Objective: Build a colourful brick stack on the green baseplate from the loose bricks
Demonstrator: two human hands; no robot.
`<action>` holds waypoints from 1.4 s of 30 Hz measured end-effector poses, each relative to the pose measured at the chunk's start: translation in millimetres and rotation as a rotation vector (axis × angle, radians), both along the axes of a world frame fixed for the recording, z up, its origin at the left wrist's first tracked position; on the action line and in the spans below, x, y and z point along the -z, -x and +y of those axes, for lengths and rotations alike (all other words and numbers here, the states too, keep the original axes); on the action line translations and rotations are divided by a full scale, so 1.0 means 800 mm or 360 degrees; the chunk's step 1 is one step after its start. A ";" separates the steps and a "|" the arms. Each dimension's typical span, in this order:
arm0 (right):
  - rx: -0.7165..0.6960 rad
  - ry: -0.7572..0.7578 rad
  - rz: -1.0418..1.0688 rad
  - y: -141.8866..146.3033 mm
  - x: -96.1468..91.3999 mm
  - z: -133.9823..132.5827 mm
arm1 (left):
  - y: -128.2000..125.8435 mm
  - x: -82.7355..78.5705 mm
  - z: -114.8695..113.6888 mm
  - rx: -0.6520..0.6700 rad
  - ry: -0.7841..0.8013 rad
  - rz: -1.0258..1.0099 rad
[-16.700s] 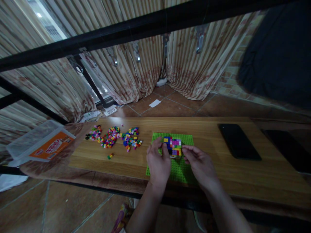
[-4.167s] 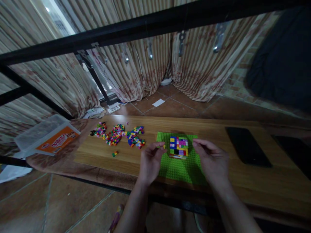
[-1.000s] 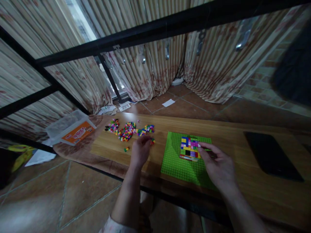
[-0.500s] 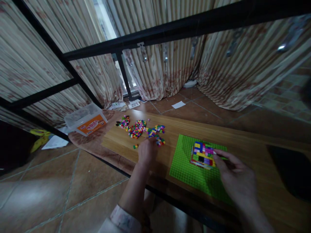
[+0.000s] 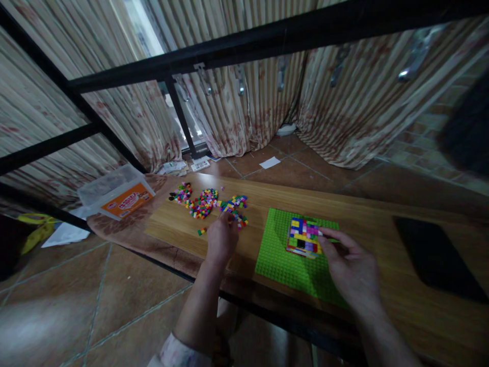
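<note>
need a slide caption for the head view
Left hand over loose bricks, right hand at the edge of a multicoloured brick block on a green baseplate.

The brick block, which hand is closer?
Right. The right hand is at the right edge of the brick block; the left hand is off to its left.

Left hand [image 5: 222, 237] at near edge of loose bricks [image 5: 204, 203], fingers curled, grip unclear; right hand [image 5: 349, 265], fingertips at right edge of multicoloured brick block [image 5: 301, 235]. Block on green baseplate [image 5: 269, 257], upon wooden board [image 5: 367, 214]. Clear tub [image 5: 93, 191] far left
</note>
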State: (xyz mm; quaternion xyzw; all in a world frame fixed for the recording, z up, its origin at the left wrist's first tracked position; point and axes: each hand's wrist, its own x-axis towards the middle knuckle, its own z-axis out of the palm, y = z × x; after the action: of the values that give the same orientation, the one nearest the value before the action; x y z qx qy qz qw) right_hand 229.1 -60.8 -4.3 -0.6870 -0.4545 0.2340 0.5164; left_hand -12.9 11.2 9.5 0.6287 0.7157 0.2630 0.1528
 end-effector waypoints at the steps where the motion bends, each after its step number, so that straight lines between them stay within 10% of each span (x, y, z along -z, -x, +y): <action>1: -0.0004 -0.0020 0.0003 0.001 0.000 0.000 | -0.005 -0.001 -0.003 0.0036 -0.0018 -0.0166; 8: -0.0027 -0.0037 -0.0020 0.000 0.000 0.001 | -0.077 0.005 -0.039 0.0392 -0.0071 -0.1300; 42: -0.0045 -0.0072 -0.0006 -0.003 0.007 0.003 | -0.115 -0.004 -0.041 0.0410 0.0271 -0.1660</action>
State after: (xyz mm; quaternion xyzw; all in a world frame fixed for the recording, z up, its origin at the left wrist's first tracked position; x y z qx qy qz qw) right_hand 231.5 -58.3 -9.8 -0.6691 -0.4702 0.2297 0.5278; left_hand 79.3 -21.8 12.3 0.4829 0.4809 0.4602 0.5690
